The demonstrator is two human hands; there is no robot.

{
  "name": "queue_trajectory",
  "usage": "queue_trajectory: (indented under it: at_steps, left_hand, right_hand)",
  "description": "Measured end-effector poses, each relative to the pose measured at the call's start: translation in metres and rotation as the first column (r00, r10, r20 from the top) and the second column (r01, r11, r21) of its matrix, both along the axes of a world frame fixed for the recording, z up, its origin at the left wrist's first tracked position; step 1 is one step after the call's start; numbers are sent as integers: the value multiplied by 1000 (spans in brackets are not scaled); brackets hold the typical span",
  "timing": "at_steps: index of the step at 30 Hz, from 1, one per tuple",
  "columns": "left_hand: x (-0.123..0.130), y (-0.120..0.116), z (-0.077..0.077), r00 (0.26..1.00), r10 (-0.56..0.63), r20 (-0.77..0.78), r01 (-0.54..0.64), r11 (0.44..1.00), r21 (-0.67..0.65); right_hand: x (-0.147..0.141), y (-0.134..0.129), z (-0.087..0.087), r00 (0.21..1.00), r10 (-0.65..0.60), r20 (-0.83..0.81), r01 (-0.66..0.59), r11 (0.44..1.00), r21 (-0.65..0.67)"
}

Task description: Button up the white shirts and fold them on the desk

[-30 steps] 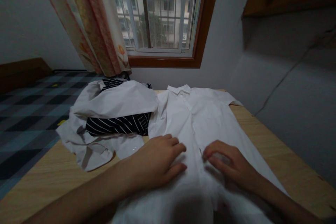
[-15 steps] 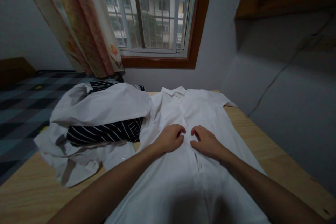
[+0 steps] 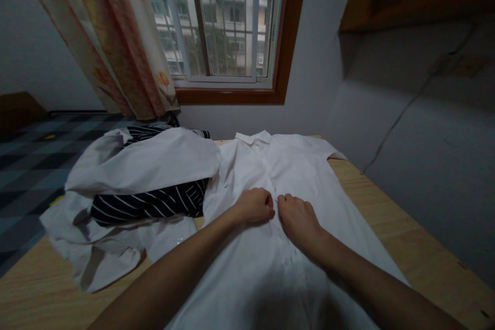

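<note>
A white collared shirt (image 3: 305, 170) lies front up and spread out, its collar at the far end and its button placket running down the middle toward me. My left hand (image 3: 256, 205) is on the placket's left side, thumb and fingers pinched together at the cloth. Just across from it, my right hand (image 3: 297, 216) has its fingers curled down on the placket's right edge. A narrow gap separates the two hands. The fingertips partly hide the bit of placket and any button between them.
Left of the shirt lies a bunched white garment (image 3: 154, 160) around a black-and-white striped piece (image 3: 150, 203). Both rest on a wooden table (image 3: 417, 247). A checked bed cover (image 3: 27, 165), a curtain (image 3: 119, 46) and a window stand beyond. A cable (image 3: 398, 124) hangs along the right wall.
My fingers have closed from a loose, parted curl onto the placket. The right hand has turned knuckles up and moved slightly left. The view has shifted a little.
</note>
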State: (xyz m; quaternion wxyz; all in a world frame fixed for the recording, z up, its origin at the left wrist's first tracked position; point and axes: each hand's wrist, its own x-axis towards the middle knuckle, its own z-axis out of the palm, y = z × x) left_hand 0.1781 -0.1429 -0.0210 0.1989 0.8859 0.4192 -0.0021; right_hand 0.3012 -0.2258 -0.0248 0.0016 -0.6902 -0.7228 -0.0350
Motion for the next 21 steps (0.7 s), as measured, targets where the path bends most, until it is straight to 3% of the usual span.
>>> queue_trajectory:
  at_steps: [3, 6, 9, 11, 13, 15, 16, 18, 21]
  left_hand:
    - [-3, 2, -5, 999, -19, 33, 19, 1000, 1]
    - [-3, 3, -9, 996, 33, 84, -30, 999, -40]
    - [1, -1, -10, 974, 101, 201, -88, 993, -74]
    - [5, -5, -11, 958, 113, 265, -94, 992, -83]
    - [9, -9, -13, 952, 119, 282, -96, 991, -94]
    - [12, -13, -14, 954, 139, 267, -114, 988, -108]
    - [13, -15, -15, 955, 149, 258, -124, 986, -113]
    - [14, -17, -15, 954, 169, 248, -143, 983, -119]
    - [13, -18, -12, 951, 184, 247, -159, 980, -118]
  right_hand:
    - [-1, 6, 0, 999, -38, 8, 38, 999, 31]
    - [5, 11, -2, 996, -71, -47, 73, 996, 44]
    - [21, 16, -5, 942, -86, -325, 117, 990, 75]
    - [33, 18, -10, 793, -121, -598, 188, 981, 51]
    - [43, 19, -18, 557, -172, -812, 236, 971, -44]
    - [50, 18, -26, 341, -205, -918, 228, 965, -130]
    - [51, 17, -29, 270, -210, -940, 214, 965, -154]
    - [52, 14, -34, 216, -206, -954, 197, 967, -164]
    - [52, 10, -34, 271, -164, -949, 215, 971, -106]
